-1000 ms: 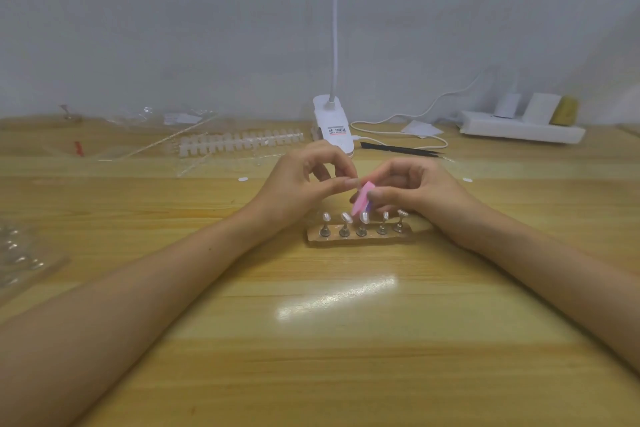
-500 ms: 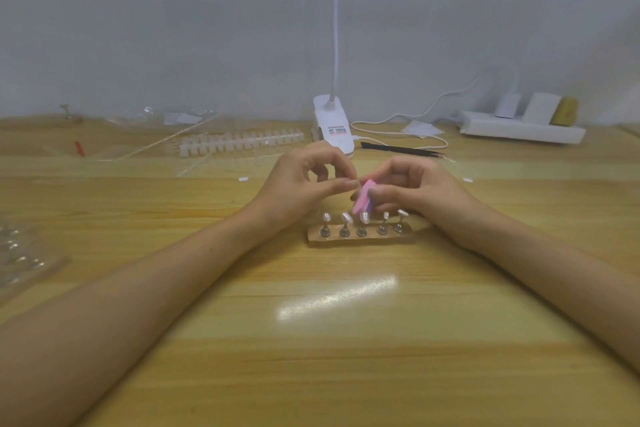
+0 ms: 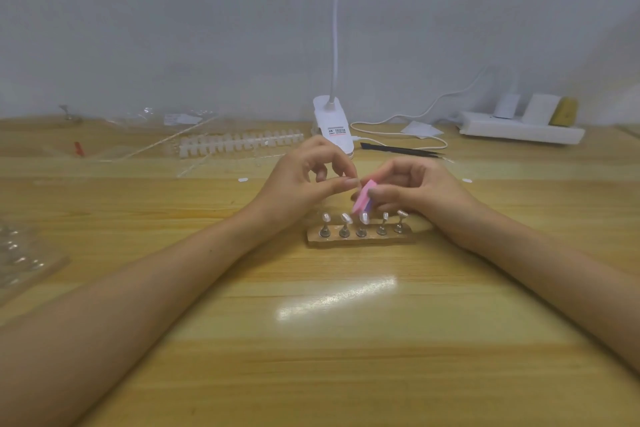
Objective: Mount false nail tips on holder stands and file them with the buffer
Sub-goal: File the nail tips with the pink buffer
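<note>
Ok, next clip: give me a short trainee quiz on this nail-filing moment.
1. How many stands are on the base?
2. True or false: the buffer lies flat on the base.
3. What lies on the table beyond the right hand? A tweezers; B scissors; C a brush.

Key: 1 five. 2 false, the right hand's fingers hold it tilted over the stands. 3 A.

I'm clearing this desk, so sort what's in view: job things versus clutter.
Job: pink buffer, held by the right hand; five nail tips on stands; holder base; strip of nail tips.
Lying about: clip lamp; power strip; black tool; clear wrappers.
</note>
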